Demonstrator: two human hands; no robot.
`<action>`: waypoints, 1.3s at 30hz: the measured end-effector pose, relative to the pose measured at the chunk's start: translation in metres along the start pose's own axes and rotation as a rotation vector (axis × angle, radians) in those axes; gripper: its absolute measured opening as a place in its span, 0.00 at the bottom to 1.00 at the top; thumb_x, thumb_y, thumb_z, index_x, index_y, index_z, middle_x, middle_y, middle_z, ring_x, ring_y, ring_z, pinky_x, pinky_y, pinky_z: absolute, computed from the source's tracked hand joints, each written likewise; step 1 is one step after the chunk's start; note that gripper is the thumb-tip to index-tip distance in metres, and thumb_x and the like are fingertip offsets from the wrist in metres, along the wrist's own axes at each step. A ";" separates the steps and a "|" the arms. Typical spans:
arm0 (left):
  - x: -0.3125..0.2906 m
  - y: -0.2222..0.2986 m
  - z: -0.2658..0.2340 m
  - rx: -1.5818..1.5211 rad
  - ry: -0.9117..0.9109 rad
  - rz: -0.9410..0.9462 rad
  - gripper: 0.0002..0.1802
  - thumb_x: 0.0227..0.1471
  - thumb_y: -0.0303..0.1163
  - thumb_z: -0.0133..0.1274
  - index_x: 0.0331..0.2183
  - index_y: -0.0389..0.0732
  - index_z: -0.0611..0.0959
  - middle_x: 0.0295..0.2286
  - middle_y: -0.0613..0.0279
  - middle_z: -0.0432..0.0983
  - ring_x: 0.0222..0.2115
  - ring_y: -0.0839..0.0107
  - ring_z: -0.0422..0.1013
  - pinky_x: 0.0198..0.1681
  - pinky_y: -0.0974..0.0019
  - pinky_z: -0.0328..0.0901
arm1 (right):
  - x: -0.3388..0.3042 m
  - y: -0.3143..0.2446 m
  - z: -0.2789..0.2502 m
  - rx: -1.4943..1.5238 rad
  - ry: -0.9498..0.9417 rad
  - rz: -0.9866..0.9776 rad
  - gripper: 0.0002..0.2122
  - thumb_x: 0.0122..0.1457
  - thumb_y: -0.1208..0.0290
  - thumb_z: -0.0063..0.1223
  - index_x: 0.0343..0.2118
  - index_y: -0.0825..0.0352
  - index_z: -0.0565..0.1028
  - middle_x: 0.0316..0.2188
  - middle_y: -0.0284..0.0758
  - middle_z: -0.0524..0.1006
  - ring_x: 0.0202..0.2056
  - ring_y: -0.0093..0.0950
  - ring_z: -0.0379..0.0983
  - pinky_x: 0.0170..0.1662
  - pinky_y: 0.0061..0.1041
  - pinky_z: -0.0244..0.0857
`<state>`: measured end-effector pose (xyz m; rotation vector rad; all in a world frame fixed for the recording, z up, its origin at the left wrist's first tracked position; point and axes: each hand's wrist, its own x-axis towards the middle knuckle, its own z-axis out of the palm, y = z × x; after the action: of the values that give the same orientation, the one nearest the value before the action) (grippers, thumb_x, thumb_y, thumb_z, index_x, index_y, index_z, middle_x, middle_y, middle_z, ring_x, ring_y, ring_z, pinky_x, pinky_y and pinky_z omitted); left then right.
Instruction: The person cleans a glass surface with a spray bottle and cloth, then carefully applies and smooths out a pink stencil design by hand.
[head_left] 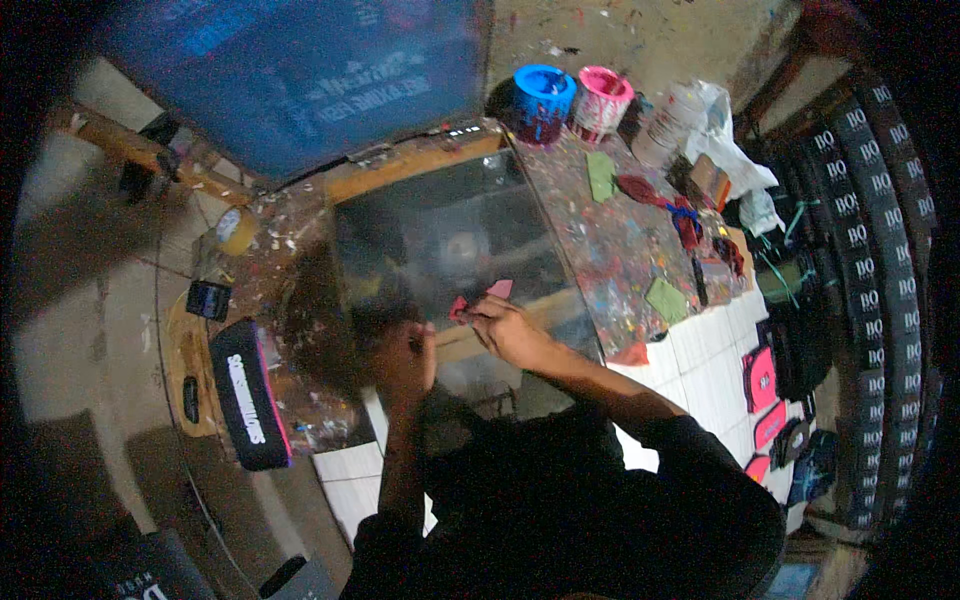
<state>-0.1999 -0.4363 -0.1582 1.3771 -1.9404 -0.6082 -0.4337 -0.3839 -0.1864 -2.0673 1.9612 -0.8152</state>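
A glossy dark glass-like panel (470,215) lies on the paint-spattered table in front of me. Over its near part, my right hand (510,332) pinches a small crumpled red-pink scrap (459,307), which may be cloth or paper. A paler pink piece (499,289) shows just beyond those fingers; whether it belongs to the same scrap I cannot tell. Close by on the left, my left hand (408,352) is curled with the thumb up, and shadow hides whatever its fingers hold. The two hands are slightly apart.
A framed blue screen (350,80) stands tilted beyond the panel. Blue (544,105) and pink (602,105) paint tubs sit at the back, with stained rags (685,222) nearer. A black pouch (248,395) lies at left; boxes (870,300) are stacked right.
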 end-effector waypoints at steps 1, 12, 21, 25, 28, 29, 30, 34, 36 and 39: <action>0.003 0.005 -0.004 0.012 0.024 0.001 0.15 0.58 0.43 0.58 0.30 0.40 0.82 0.26 0.53 0.77 0.29 0.55 0.75 0.36 0.51 0.69 | 0.019 0.027 -0.003 -0.014 0.031 -0.002 0.09 0.55 0.75 0.52 0.38 0.69 0.78 0.34 0.52 0.79 0.34 0.48 0.77 0.37 0.44 0.72; -0.003 0.002 -0.008 -0.023 0.036 -0.015 0.11 0.54 0.39 0.61 0.27 0.44 0.80 0.24 0.58 0.76 0.27 0.54 0.74 0.32 0.51 0.67 | 0.109 0.005 0.012 -0.109 0.011 -0.300 0.20 0.52 0.75 0.51 0.49 0.66 0.79 0.48 0.53 0.78 0.49 0.48 0.76 0.52 0.46 0.72; -0.010 -0.001 -0.003 0.007 0.006 -0.054 0.13 0.56 0.43 0.59 0.30 0.42 0.82 0.28 0.53 0.78 0.31 0.52 0.75 0.35 0.51 0.67 | 0.007 -0.052 -0.004 0.105 -0.070 -0.420 0.22 0.59 0.72 0.44 0.56 0.76 0.72 0.58 0.54 0.71 0.62 0.48 0.65 0.68 0.47 0.52; -0.007 0.005 -0.010 0.044 0.002 -0.019 0.14 0.56 0.42 0.59 0.31 0.40 0.82 0.27 0.52 0.78 0.31 0.51 0.75 0.35 0.51 0.67 | 0.025 0.021 -0.062 -0.123 0.113 -0.049 0.27 0.48 0.64 0.55 0.53 0.68 0.76 0.60 0.51 0.70 0.64 0.46 0.63 0.68 0.44 0.53; -0.002 -0.011 0.001 0.001 0.017 0.052 0.14 0.56 0.42 0.58 0.31 0.40 0.82 0.26 0.54 0.79 0.28 0.55 0.75 0.33 0.52 0.67 | 0.076 0.015 -0.084 -0.392 -0.837 0.089 0.21 0.49 0.67 0.54 0.47 0.67 0.77 0.57 0.47 0.74 0.61 0.45 0.67 0.68 0.45 0.54; -0.002 -0.011 0.001 0.001 0.013 0.067 0.14 0.56 0.42 0.58 0.31 0.40 0.82 0.26 0.54 0.79 0.28 0.55 0.75 0.33 0.52 0.67 | 0.051 0.007 -0.055 -0.175 -0.539 -0.118 0.23 0.54 0.66 0.52 0.53 0.70 0.74 0.60 0.49 0.70 0.64 0.45 0.62 0.69 0.43 0.50; -0.002 -0.006 -0.003 0.006 -0.007 0.021 0.14 0.56 0.41 0.58 0.31 0.40 0.82 0.26 0.55 0.79 0.27 0.57 0.75 0.32 0.54 0.68 | 0.014 -0.016 -0.035 -0.063 -0.355 -0.276 0.24 0.56 0.67 0.51 0.56 0.71 0.72 0.61 0.50 0.68 0.65 0.46 0.60 0.70 0.42 0.48; -0.006 0.023 -0.013 -0.032 -0.052 -0.159 0.15 0.55 0.41 0.59 0.31 0.38 0.81 0.24 0.57 0.78 0.27 0.62 0.75 0.33 0.59 0.68 | -0.037 -0.043 -0.061 0.038 -0.128 -0.402 0.26 0.54 0.70 0.52 0.58 0.71 0.71 0.60 0.50 0.69 0.65 0.46 0.60 0.69 0.40 0.51; -0.005 0.021 -0.011 -0.050 -0.065 -0.093 0.15 0.54 0.40 0.60 0.31 0.37 0.81 0.24 0.58 0.78 0.26 0.63 0.74 0.33 0.59 0.68 | -0.040 0.012 -0.079 -0.078 -0.336 -0.068 0.27 0.49 0.76 0.56 0.56 0.70 0.73 0.56 0.47 0.73 0.58 0.46 0.69 0.60 0.38 0.64; 0.001 0.018 -0.005 0.033 -0.019 -0.053 0.14 0.53 0.39 0.64 0.31 0.37 0.81 0.23 0.60 0.77 0.24 0.67 0.73 0.32 0.62 0.68 | -0.034 0.060 -0.103 -0.131 -0.324 0.168 0.26 0.46 0.80 0.57 0.53 0.72 0.74 0.53 0.46 0.76 0.52 0.45 0.73 0.54 0.38 0.69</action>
<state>-0.2072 -0.4315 -0.1419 1.4521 -1.9418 -0.6189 -0.5364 -0.3335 -0.1388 -1.9218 2.0112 -0.3028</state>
